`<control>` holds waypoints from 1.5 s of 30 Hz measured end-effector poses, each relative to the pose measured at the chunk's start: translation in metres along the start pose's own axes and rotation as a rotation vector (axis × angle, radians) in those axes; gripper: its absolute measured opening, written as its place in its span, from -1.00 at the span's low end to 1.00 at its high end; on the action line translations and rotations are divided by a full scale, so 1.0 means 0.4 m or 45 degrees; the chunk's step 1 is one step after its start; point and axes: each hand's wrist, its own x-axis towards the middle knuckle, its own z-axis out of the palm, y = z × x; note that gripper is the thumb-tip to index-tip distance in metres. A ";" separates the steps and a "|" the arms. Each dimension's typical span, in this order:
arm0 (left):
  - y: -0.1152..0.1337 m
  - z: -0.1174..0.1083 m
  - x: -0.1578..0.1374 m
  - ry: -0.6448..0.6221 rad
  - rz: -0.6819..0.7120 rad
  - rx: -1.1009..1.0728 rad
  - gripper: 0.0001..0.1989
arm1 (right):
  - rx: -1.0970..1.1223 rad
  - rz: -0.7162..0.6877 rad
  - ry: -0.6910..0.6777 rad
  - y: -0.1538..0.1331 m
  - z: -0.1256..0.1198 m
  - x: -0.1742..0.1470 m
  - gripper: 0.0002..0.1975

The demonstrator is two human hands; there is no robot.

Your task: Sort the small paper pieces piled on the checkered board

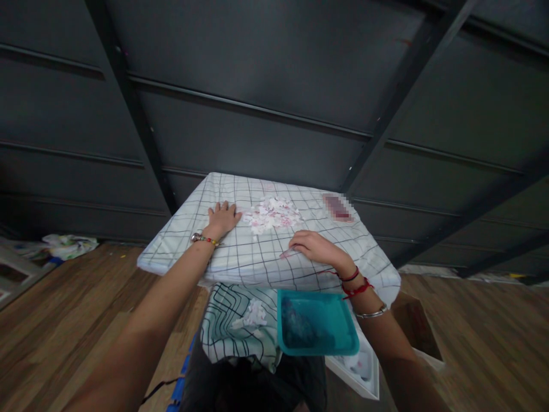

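My left hand (223,220) lies flat on a white checked tablecloth (244,257), fingers spread, beside a loose heap of small white paper-like pieces (274,214) with pink marks. Nearer the table's front edge, the fingers of my right hand (316,246) close on a slim, translucent pinkish piece (288,252), whose exact kind I cannot make out. It points left and down, close above or against the cloth. More of the white pieces (254,314) sit on a green-and-white checked cloth (223,337) over my lap.
A teal plastic tray (318,350) with dark content stands at my lap, right of the checked cloth. Below it is a white box (371,383). An open cardboard box (414,320) rests on the floor at right. Dark wall panels (266,143) rise behind the table.
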 end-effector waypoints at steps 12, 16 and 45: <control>-0.002 0.007 0.004 0.014 0.008 0.016 -0.37 | 0.013 0.015 -0.006 -0.002 0.002 -0.003 -0.79; -0.003 0.006 0.001 0.017 0.016 0.016 -0.37 | -0.004 -0.007 -0.023 -0.007 -0.003 -0.007 -0.79; -0.011 0.014 0.012 0.030 0.042 -0.014 -0.35 | -0.105 0.156 -0.110 -0.105 -0.027 -0.138 -0.71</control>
